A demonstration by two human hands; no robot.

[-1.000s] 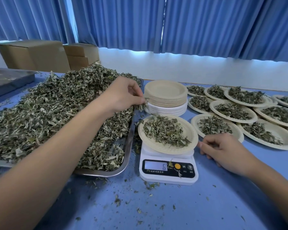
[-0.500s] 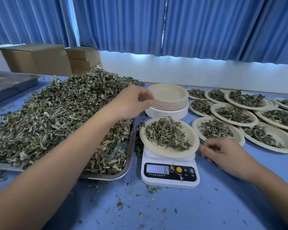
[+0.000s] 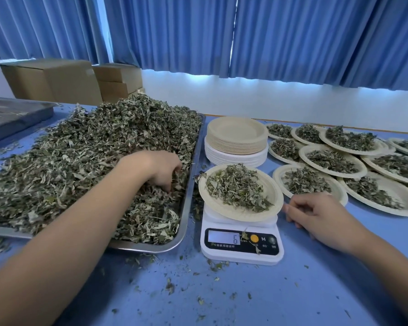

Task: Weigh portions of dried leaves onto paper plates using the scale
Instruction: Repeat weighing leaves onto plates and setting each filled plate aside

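Observation:
A white digital scale point(image 3: 242, 243) stands on the blue table and its display reads 6. On it rests a paper plate point(image 3: 272, 191) holding a heap of dried leaves point(image 3: 236, 187). To the left, a metal tray point(image 3: 186, 208) is piled high with dried leaves point(image 3: 80, 161). My left hand point(image 3: 161, 169) is down in the tray's pile near its right side, fingers curled into the leaves. My right hand point(image 3: 320, 215) rests on the table just right of the scale, fingers loosely bent, holding nothing.
A stack of unused paper plates point(image 3: 237, 142) stands behind the scale. Several filled plates point(image 3: 335, 161) cover the table at the right. Cardboard boxes point(image 3: 54, 81) and a second tray point(image 3: 14, 116) sit at the far left. Leaf crumbs litter the near table.
My left hand has dropped from beside the plate stack down into the tray's leaf pile. My right hand has stayed beside the scale. The reading is still 6.

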